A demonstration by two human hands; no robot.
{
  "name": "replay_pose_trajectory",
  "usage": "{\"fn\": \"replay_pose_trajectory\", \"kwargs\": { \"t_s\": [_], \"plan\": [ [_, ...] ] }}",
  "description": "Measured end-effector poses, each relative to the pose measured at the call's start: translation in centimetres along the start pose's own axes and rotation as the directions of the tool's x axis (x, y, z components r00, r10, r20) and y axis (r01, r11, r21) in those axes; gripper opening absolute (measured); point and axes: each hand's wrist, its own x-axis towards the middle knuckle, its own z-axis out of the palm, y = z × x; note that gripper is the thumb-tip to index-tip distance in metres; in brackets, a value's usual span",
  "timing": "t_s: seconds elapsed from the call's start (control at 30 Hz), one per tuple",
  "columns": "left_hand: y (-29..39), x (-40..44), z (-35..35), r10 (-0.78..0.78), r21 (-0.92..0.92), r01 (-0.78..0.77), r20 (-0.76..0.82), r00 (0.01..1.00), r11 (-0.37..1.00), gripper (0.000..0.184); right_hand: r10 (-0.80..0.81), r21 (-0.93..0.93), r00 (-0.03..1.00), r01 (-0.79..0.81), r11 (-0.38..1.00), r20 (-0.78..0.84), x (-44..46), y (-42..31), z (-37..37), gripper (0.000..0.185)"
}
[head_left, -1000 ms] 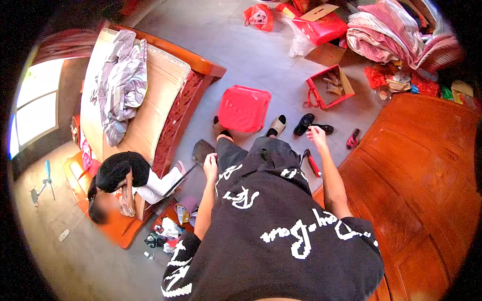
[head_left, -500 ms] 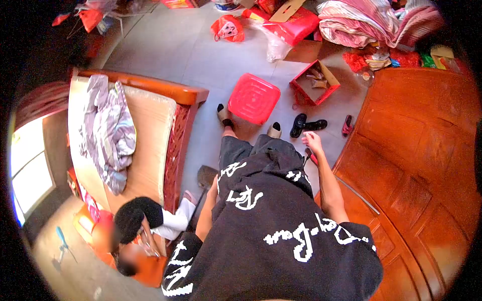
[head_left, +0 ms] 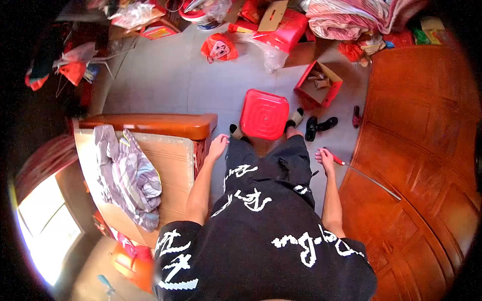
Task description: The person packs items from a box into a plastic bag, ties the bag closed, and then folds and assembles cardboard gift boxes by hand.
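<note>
My left hand [head_left: 218, 146] hangs in the air beside the bed's corner, fingers loosely bent with nothing seen in them. On the other side, my right hand [head_left: 325, 159] is held out with its fingers partly apart. Just to its right is the red handle of a long thin metal rod [head_left: 374, 185], which slants down across the brown wooden panel; the hand does not appear closed on it. A red plastic stool [head_left: 264, 114] stands on the floor ahead, between my feet in dark-toed socks.
A wooden bed [head_left: 165, 124] with a crumpled grey cloth [head_left: 128, 175] is on the left. Black shoes [head_left: 312, 129] and an open red box [head_left: 320, 85] lie right of the stool. Wooden panelled furniture [head_left: 416, 130] fills the right. Bags and striped bedding [head_left: 346, 17] line the back.
My left hand has come up and forward from beside my hip. My right hand has shifted slightly right and down. The view has turned, and the seated person at lower left has left view.
</note>
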Motion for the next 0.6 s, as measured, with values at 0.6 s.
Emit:
{"fn": "replay_pose_trajectory", "kwargs": {
  "t_s": [0.6],
  "plan": [
    [18.9,18.0,17.7,-0.205,-0.213,0.285,0.333,0.921,0.934,0.031,0.027,0.435,0.999,-0.039,0.900,0.034,25.8,-10.4,7.2,0.028]
  ]
}}
